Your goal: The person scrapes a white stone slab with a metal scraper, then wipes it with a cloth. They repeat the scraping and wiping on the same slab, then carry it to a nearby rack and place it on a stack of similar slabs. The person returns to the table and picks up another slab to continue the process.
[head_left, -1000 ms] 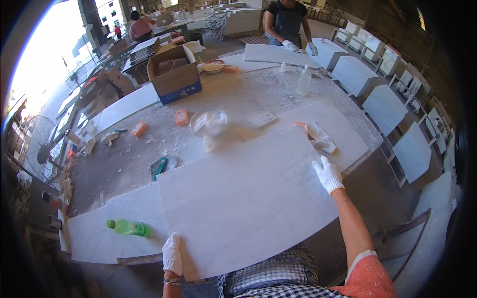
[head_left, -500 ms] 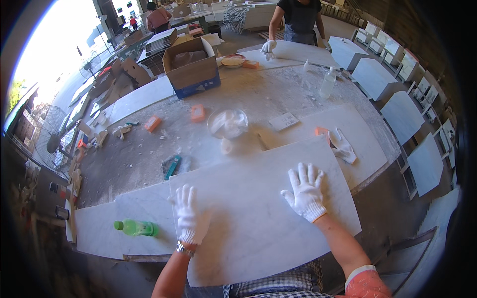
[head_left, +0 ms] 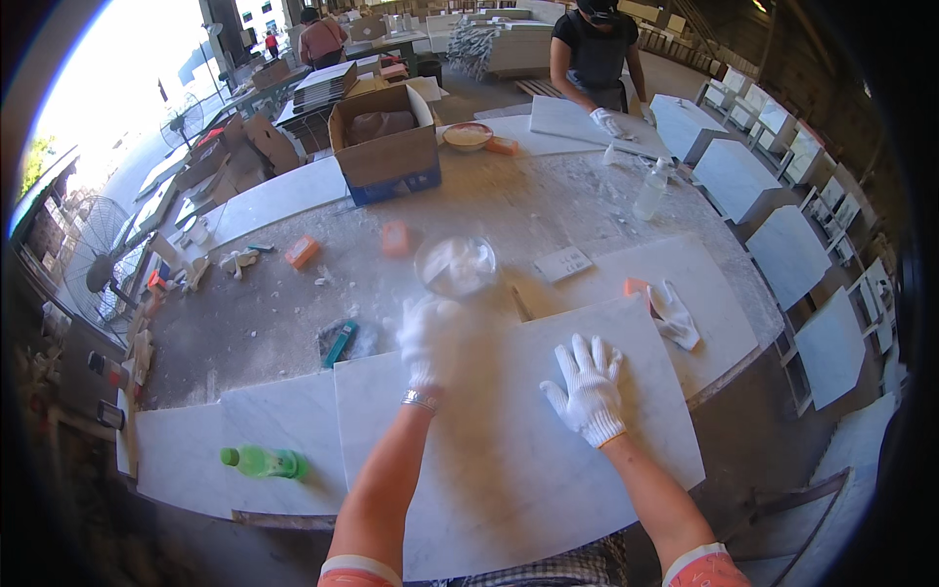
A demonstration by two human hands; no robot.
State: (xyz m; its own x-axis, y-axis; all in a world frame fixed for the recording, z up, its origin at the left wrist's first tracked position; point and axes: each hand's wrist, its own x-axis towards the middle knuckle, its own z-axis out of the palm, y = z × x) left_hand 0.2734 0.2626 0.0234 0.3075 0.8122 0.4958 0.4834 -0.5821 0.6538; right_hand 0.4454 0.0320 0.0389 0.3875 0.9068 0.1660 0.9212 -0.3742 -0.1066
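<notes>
A white, faintly veined stone slab lies flat in front of me, over the table's near edge. My right hand, in a white knit glove, rests on it palm down with the fingers spread. At the slab's far left edge my left hand, gloved too, is smeared by motion, so its fingers cannot be read. Just beyond it stands a clear bowl of white material. The small whitish lump seen earlier beside the bowl is hidden now. A thin stick-like tool lies past the slab's far edge.
Orange blocks, a teal tool, a green bottle and a loose glove lie around. A cardboard box and clear bottle stand farther back. Across the table a gloved person handles another slab.
My left hand has moved right and forward toward the bowl. My right hand has shifted slightly left and nearer, still flat. The co-worker leans over, and the slab there has moved.
</notes>
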